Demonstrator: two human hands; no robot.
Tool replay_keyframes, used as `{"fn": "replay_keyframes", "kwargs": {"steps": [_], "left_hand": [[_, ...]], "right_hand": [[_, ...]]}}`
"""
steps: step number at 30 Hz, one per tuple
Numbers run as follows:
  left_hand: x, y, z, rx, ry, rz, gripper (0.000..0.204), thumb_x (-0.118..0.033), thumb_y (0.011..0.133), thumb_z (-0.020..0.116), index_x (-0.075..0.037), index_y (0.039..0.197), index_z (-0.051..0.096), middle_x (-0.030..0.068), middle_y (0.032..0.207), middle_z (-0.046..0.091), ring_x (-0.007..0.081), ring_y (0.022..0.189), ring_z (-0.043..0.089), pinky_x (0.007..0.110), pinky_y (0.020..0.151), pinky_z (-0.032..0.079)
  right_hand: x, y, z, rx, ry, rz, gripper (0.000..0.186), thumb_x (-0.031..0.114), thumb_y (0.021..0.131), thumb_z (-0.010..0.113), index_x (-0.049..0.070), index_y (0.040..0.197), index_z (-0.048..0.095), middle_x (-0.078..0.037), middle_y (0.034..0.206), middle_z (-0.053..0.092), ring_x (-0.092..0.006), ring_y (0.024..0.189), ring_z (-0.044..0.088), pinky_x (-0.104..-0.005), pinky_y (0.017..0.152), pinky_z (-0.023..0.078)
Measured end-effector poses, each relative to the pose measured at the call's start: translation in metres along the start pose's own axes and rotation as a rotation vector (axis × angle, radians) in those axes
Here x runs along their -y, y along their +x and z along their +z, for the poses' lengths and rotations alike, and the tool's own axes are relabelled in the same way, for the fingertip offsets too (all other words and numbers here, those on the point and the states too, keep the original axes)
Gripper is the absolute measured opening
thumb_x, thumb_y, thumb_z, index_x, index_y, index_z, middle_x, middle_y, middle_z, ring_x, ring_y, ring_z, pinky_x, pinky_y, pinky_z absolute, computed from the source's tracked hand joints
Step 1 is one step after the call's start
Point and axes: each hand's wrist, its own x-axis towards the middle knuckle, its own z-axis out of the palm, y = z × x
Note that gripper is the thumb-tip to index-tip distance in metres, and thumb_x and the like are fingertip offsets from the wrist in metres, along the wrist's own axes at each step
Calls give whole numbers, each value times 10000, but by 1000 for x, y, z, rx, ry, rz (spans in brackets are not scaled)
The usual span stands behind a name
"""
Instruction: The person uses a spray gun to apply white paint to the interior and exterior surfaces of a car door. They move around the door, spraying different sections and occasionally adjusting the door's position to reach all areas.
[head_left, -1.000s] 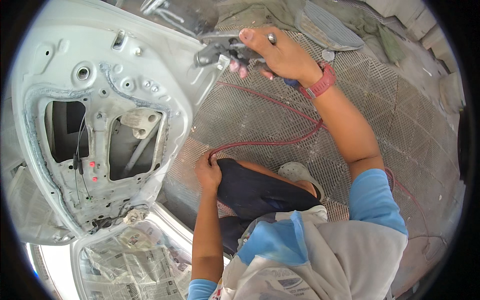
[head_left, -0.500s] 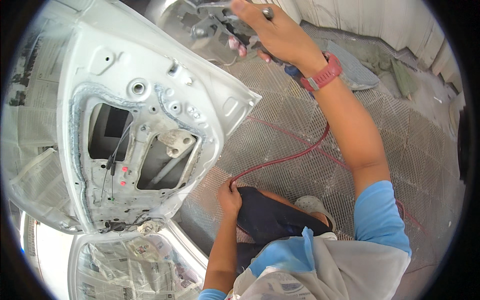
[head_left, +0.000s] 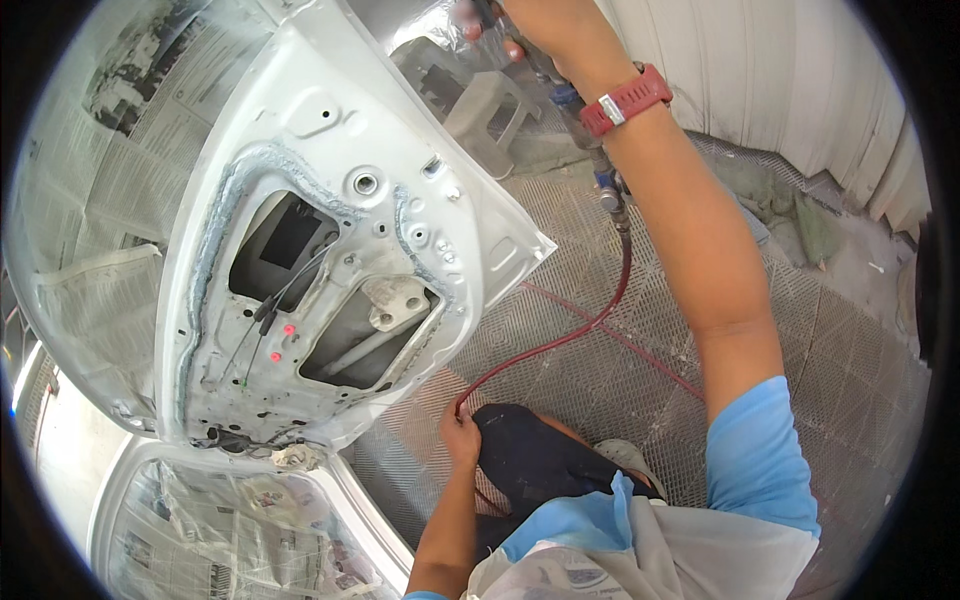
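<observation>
My right hand (head_left: 560, 40) is raised at the top edge, wrapped round a spray gun (head_left: 572, 112) that is partly cut off by the picture's edge. A red air hose (head_left: 560, 348) hangs from the fitting at the gun's base and curves down to my left hand (head_left: 461, 437). Beside my dark shorts, that hand is closed round the hose. Left of both hands stands a white car door (head_left: 330, 150), its bare inner side toward me, with grey sealer lines, two large cut-outs and dangling black cables. The gun's nozzle is out of sight.
Newspaper and clear film (head_left: 130, 180) cover glass and panels on the left. More masked bodywork (head_left: 270, 520) lies below the door. A grey stool (head_left: 490, 115) stands behind the door's far corner. Ridged matting (head_left: 690, 310) covers the floor, and pale sheeting (head_left: 770, 70) hangs at far right.
My right hand and the gun have moved up, showing the gun's lower end and hose fitting. The view has shifted, so the door sits farther right. My left hand still grips the hose.
</observation>
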Motion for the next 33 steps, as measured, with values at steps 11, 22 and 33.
{"fn": "replay_keyframes", "kwargs": {"steps": [11, 22, 33], "left_hand": [[68, -14, -44, 23, 79, -89, 380, -229, 1090, 667, 9, 1381, 725, 259, 1301, 764, 403, 1209, 734, 442, 1071, 541], [57, -12, -51, 130, 143, -148, 320, -195, 991, 725, -132, 1290, 821, 214, 1156, 808, 406, 1086, 767, 465, 981, 584], [219, -104, -149, -33, 335, -303, 301, -147, 914, 754, -163, 1195, 860, 186, 1060, 812, 396, 1029, 763, 500, 926, 600]], "right_hand": [[-39, -5, 17, 262, 494, 103, 599, 548, 1183, 383, 69, 1230, 739, -71, 880, 784, -164, 662, 688, -291, 469, 462], [-286, -297, -43, 91, -254, 406, 603, 526, 1168, 462, -26, 1196, 704, -85, 872, 730, -153, 520, 574, -306, 472, 450], [-307, -566, 70, 344, -119, 464, 506, 320, 1164, 533, 20, 1570, 574, -121, 1118, 758, -185, 880, 720, -371, 786, 603]]}}
